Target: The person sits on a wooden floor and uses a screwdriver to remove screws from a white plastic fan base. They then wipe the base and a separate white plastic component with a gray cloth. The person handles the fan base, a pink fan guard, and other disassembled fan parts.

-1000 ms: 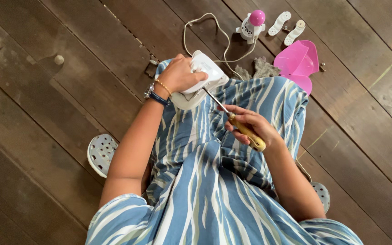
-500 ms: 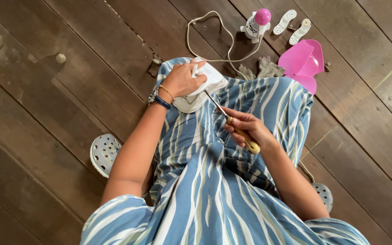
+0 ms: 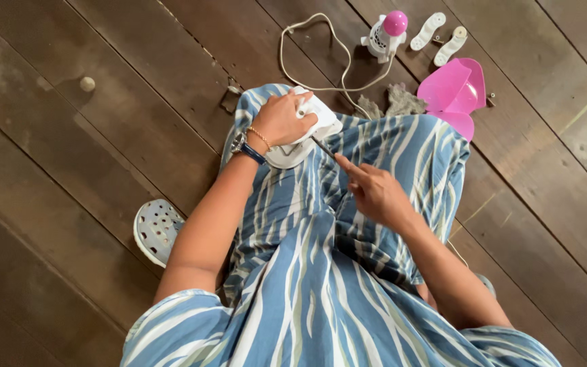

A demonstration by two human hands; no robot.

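Note:
On my lap, over a blue striped skirt (image 3: 321,272), lies a white plastic appliance base (image 3: 307,136). My left hand (image 3: 281,119), with a watch and a thin bracelet at the wrist, grips its top. My right hand (image 3: 374,191) is closed round a screwdriver (image 3: 323,147); only the metal shaft shows, its tip against the base's right side. The handle is hidden under my fingers. A white cord (image 3: 321,51) runs from the base up across the floor.
On the dark wooden floor (image 3: 90,149) at the top right lie a pink fan blade (image 3: 451,92), a small white motor with a pink cap (image 3: 387,32), two white plastic pieces (image 3: 439,39) and a grey dust clump (image 3: 392,103). A white perforated shoe (image 3: 156,228) sits at left.
My right hand has turned over the screwdriver, so the yellow handle is now hidden. The shaft has slid closer in to the white base. My left hand stays on top.

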